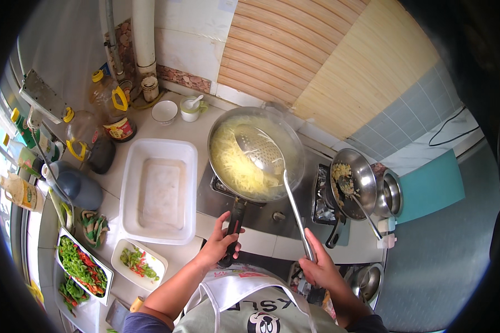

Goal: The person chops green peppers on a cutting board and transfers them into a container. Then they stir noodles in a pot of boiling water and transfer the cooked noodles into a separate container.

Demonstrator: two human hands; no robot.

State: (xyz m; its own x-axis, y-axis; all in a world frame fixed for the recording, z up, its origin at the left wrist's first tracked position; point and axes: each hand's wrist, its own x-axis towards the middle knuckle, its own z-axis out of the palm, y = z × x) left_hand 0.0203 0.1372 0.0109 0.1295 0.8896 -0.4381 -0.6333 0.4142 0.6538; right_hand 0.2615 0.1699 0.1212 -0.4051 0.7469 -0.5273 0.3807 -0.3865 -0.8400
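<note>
My left hand grips the black handle of a wide steel wok on the left burner. My right hand is closed around the long metal handle of a perforated skimmer. The skimmer's bowl is inside the wok, over pale yellow shreds that look like cut potato. Cloudy liquid surrounds the shreds, and haze hangs over the wok.
A white plastic tub stands left of the wok. Cut peppers fill a tray and a smaller dish. A second pan with chopped food and a ladle sits on the right burner. Large bottles line the left side.
</note>
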